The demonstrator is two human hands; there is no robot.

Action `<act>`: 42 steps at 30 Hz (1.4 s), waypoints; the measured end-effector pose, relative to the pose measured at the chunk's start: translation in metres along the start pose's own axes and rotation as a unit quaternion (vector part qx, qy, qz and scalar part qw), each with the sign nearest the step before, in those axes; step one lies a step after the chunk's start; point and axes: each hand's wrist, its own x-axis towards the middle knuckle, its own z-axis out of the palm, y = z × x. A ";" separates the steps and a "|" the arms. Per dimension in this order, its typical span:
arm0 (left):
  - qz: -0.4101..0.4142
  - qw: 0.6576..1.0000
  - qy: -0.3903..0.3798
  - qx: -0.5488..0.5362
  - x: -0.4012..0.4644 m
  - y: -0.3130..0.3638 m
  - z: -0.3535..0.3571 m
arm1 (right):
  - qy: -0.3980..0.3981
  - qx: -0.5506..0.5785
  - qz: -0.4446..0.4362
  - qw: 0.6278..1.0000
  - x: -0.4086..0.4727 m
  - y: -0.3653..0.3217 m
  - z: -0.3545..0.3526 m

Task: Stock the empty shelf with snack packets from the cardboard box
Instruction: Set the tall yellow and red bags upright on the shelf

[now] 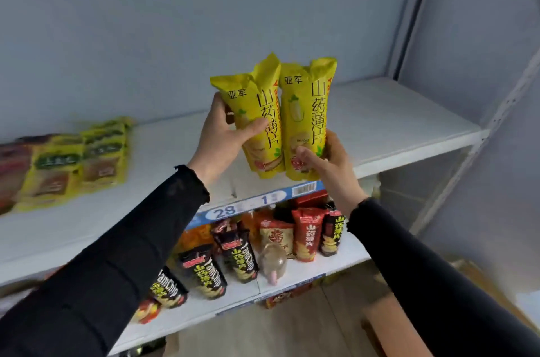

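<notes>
Two tall yellow snack packets stand upright side by side, just above the front edge of the white upper shelf (394, 122). My left hand (225, 137) grips the left yellow packet (257, 111) around its middle. My right hand (327, 163) grips the right yellow packet (306, 111) near its bottom. Both packet bottoms hover over the shelf's front lip. At the lower right, a corner of the cardboard box (391, 324) shows behind my right sleeve.
Flat yellow and red snack packs (73, 160) lie on the left of the upper shelf. The shelf below holds black and red standing packets (233, 254) and a small clear dome (271, 263). A blue price strip (248, 204) runs along the shelf edge. A metal upright (496, 111) bounds the right.
</notes>
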 end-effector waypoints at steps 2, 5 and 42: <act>-0.003 1.000 0.020 0.008 0.001 -0.012 -0.055 | -0.018 0.002 -0.001 1.000 0.010 0.001 0.056; -0.012 0.998 0.050 0.023 0.008 -0.031 -0.121 | -0.033 -0.011 0.005 0.999 0.025 0.006 0.122; -0.076 0.990 0.051 0.104 0.214 -0.203 -0.332 | -0.056 -0.163 0.023 0.985 0.270 0.095 0.360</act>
